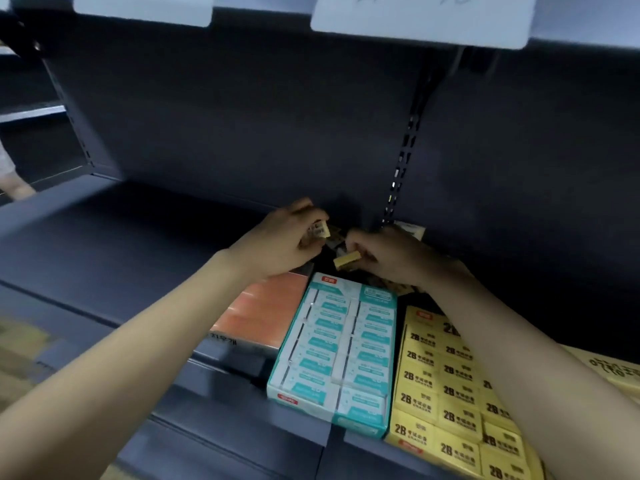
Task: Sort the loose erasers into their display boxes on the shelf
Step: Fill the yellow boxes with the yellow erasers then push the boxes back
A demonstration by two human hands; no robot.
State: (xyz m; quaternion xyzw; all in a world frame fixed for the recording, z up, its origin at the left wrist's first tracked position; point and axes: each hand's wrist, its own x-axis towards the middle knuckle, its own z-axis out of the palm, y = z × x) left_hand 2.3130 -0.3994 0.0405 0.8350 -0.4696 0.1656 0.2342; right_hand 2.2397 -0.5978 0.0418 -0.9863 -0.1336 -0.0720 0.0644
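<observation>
Partly hidden behind both hands, blurred loose erasers (337,237) lie indistinct.

Stationery shop, metal shelf (104,237), price tags (422,19), eraser display boxes (332,358)

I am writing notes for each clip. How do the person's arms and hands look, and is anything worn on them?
Both forearms are bare as far as the picture shows: no sleeve, glove, watch, bracelet or ring can be seen on the left hand or the right hand. The picture is somewhat blurred, so fingernails and any small marks cannot be made out.
</observation>
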